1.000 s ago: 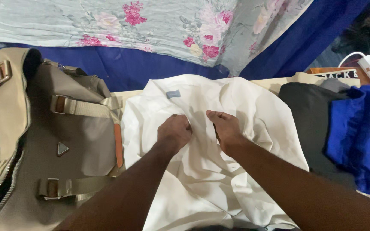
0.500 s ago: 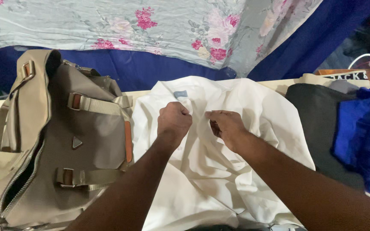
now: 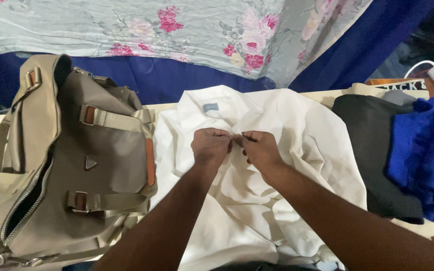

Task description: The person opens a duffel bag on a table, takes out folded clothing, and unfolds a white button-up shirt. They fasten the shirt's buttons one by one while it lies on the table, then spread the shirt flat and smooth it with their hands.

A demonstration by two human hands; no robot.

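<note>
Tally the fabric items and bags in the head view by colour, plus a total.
White: 1, the shirt that the left hand and right hand pinch at its front.
Khaki: 1, the backpack.
Black: 1, the folded garment.
Blue: 1, the garment lying on the black one.
Floral pale green: 1, the sheet.
Navy: 1, the cloth beneath it.
Total: 6.

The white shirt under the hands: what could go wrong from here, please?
Both the left hand and the right hand pinch the front of the white shirt just below its collar. A hard pull there might strain the cloth. The shirt lies crumpled, so the wrinkles could get pressed in. Its left edge lies against the khaki bag, whose straps and buckles might snag it.
</note>
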